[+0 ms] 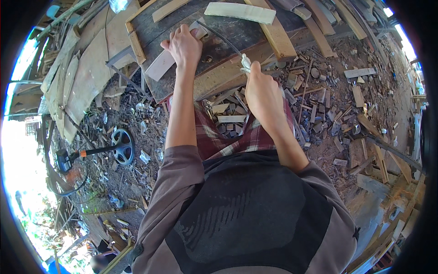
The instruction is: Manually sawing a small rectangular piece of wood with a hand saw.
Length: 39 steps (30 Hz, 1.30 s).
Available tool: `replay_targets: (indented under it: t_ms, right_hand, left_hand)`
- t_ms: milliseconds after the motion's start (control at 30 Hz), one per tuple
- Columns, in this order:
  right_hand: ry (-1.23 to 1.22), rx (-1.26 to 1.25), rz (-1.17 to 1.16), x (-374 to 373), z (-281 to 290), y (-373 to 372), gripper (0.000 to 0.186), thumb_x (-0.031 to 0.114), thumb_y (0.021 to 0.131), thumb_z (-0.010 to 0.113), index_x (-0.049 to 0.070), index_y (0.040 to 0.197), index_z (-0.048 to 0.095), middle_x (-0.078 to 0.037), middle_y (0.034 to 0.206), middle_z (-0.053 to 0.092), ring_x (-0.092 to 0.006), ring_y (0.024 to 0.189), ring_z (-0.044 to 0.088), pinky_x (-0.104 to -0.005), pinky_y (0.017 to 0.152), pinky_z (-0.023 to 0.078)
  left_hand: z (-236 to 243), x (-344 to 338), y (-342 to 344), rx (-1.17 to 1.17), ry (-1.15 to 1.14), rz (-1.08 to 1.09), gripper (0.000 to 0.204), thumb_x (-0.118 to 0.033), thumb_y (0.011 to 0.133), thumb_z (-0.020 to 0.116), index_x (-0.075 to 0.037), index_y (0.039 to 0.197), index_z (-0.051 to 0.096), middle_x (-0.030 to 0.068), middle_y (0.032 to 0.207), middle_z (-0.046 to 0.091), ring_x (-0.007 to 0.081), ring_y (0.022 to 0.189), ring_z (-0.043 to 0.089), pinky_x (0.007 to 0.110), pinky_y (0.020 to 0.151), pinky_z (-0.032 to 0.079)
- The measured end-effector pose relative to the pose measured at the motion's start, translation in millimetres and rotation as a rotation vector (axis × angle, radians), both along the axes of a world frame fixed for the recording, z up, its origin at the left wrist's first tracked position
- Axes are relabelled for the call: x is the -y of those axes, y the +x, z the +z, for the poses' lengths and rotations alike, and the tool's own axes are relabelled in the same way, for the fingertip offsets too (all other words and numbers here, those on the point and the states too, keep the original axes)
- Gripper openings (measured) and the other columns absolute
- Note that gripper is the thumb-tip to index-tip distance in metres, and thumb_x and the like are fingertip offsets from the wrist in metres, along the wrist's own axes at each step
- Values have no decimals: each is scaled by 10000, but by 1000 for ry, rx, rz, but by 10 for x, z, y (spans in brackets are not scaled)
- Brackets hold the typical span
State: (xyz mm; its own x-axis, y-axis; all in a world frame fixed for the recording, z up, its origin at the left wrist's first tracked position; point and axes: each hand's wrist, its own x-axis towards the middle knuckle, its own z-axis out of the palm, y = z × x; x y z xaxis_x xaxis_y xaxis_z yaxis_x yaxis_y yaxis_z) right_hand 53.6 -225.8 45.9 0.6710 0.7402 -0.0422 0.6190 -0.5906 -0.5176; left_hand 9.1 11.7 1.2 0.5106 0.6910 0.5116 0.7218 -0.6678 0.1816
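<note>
My left hand [186, 48] is closed over a short pale wooden board [160, 66], pressing it on the dark wooden bench [228, 36]. In my right hand [267, 93] is a long thin dark tool [226, 40], like a file or narrow blade, with whitish wrapping [246, 62] where my fingers grip it. The tool slants up and left over the bench, and its far end reaches the upper end of the board beside my left hand. Whether its edge touches the wood is hard to tell.
A pale curved board [239, 12] and a thicker plank [273, 34] lie on the bench. Wood offcuts [319, 98] litter the ground below. On the left lies a black wheel-like disc [123, 146] on a shaft. Planks and scrap [388, 160] crowd the right side.
</note>
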Motion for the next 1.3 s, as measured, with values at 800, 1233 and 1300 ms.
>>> replay_targets:
  t_ms: [800,1233,1300]
  right_hand:
    - [73,168,39,319,950,-64,232,243,978,521,30,899,563,-230,709,626,-436,737,624,-530,651,474]
    - [230,160,-191,715,349,164,237,267,1021,456,37,1032,517,-258,789,651,-463,750,629,-549,604,447]
    - [360,36,-106,572,173,157,229,243,1023,462,51,1148,469,-246,845,665,-456,776,642,-530,604,460]
  left_hand:
    - [180,228,23,224,254,-39,71,-122,868,615,-116,937,630,45,940,676,272,967,576,426,861,347]
    - [564,-276,-650,178,-267,-246,246,-273,895,614,-80,1028,692,165,913,710,398,1030,602,502,867,461]
    - [399,-226,-624,164,-252,-281,285,-268,898,615,-100,1118,682,197,917,698,414,990,607,478,866,467]
